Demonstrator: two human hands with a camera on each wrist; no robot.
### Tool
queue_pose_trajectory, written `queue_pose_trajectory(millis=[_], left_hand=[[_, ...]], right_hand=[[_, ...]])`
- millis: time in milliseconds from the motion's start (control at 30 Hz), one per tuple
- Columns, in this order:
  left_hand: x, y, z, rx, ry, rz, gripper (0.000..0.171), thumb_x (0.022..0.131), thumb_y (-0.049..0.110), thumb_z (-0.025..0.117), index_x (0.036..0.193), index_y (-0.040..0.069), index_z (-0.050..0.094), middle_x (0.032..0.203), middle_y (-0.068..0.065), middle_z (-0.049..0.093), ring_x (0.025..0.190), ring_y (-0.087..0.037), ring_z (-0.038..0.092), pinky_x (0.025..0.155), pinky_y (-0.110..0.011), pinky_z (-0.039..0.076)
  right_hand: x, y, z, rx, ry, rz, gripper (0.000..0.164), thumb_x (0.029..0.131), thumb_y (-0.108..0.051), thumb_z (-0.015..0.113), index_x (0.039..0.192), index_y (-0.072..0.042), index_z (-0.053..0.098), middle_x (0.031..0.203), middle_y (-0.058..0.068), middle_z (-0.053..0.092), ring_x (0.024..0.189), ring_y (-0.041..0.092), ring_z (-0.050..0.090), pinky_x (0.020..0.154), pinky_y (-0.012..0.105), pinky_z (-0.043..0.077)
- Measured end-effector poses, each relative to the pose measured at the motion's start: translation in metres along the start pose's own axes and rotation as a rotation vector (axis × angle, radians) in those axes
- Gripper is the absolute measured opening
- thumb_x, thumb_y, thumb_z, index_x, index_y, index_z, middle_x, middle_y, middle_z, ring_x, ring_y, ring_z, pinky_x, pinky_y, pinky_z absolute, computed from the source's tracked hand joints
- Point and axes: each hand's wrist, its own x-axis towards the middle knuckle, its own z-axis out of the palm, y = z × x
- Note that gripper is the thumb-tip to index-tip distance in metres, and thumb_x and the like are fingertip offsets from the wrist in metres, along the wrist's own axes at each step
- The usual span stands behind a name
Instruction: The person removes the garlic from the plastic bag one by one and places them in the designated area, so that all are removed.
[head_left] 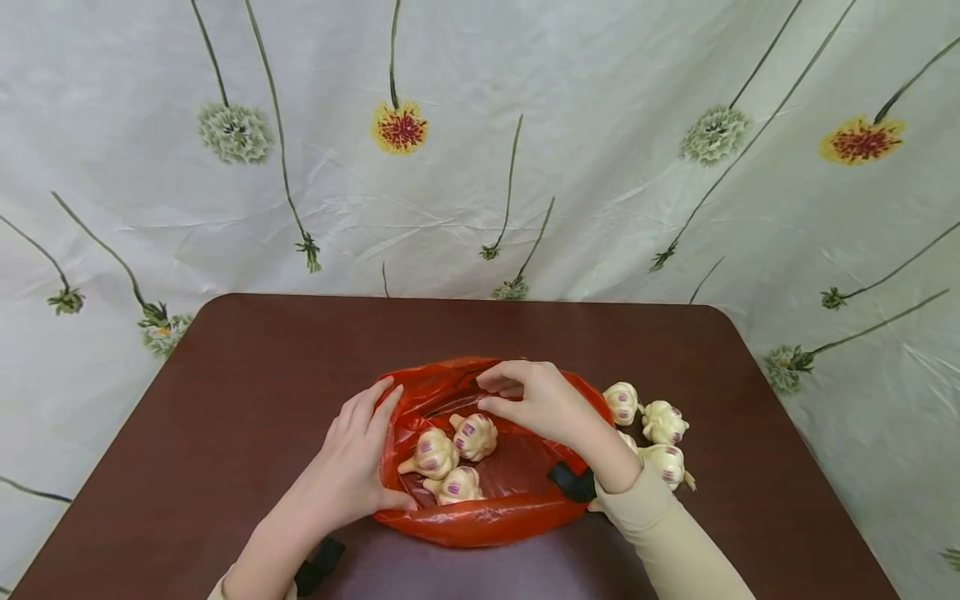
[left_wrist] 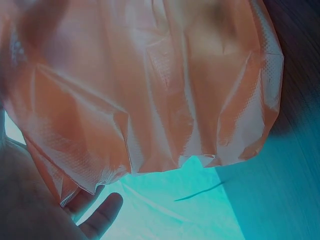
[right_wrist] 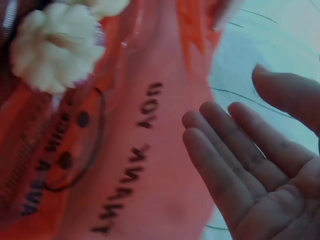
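Dark red-brown wood-toned bench point(head_left: 247, 433) shows at the left, bare up to the left hand point(head_left: 352, 458). That hand rests along the left rim of a red plastic bag point(head_left: 495, 525), thumb and fingers spread apart and touching the film rather than clamped on it. The bag lies on the bench with its mouth gaping upward; thin and creased, it looks light, floppy and a bit slippery, so I would take it by the rim, a fold of film between thumb and fingers.

Inside, toward the left, three garlic bulbs sit close together: one on the left point(head_left: 435, 452), one on the near side point(head_left: 459, 485), one a little farther right point(head_left: 476, 437). They should be light and firm, rounded enough to roll; the plump body offers the surest hold, the thin neck a weaker one.

Over the bag's far right side hangs the right hand point(head_left: 543, 404), holding nothing, its thumb apart from the extended fingers. Farthest right, more garlic bulbs point(head_left: 664, 422) lie on the bench beside the bag, one partly hidden by the sleeve point(head_left: 645, 512).
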Motion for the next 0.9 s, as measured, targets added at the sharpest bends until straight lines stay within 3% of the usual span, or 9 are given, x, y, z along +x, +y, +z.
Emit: queue_pose_trajectory(millis=[200,433,667,900], left_hand=[[0.001,0.001,0.001,0.002,0.010,0.006,0.128,0.047,0.042,0.098,0.147,-0.003,0.032,0.152,-0.023,0.028,0.134,-0.042,0.029,0.102,-0.066,0.037],[0.002,0.001,0.002,0.011,0.011,0.010,0.129,0.046,0.041,0.098,0.147,-0.003,0.032,0.152,-0.023,0.028,0.134,-0.043,0.029,0.102,-0.065,0.038],[0.002,0.001,0.004,0.022,0.029,0.025,0.128,0.045,0.041,0.098,0.146,-0.003,0.033,0.151,-0.023,0.030,0.133,-0.043,0.031,0.100,-0.066,0.039],[0.002,0.001,0.005,0.009,0.025,0.013,0.127,0.046,0.040,0.098,0.146,-0.003,0.034,0.151,-0.023,0.029,0.134,-0.042,0.030,0.101,-0.066,0.039]], right_hand=[[0.010,0.014,0.016,-0.115,-0.098,0.028,0.037,0.089,-0.018,0.073,0.123,-0.006,0.066,0.123,0.009,0.068,0.114,0.027,0.064,0.095,0.041,0.053],[0.018,0.028,0.034,-0.178,-0.247,0.116,0.058,0.083,-0.026,0.079,0.134,-0.006,0.059,0.138,0.011,0.059,0.128,0.029,0.053,0.107,0.044,0.044],[0.024,0.032,0.050,-0.269,-0.270,0.077,0.050,0.080,-0.020,0.082,0.126,-0.006,0.065,0.131,0.010,0.063,0.123,0.027,0.057,0.106,0.042,0.045],[0.027,0.033,0.061,-0.374,-0.272,0.115,0.053,0.078,-0.021,0.083,0.126,-0.009,0.065,0.129,0.008,0.064,0.121,0.026,0.056,0.104,0.037,0.046]])
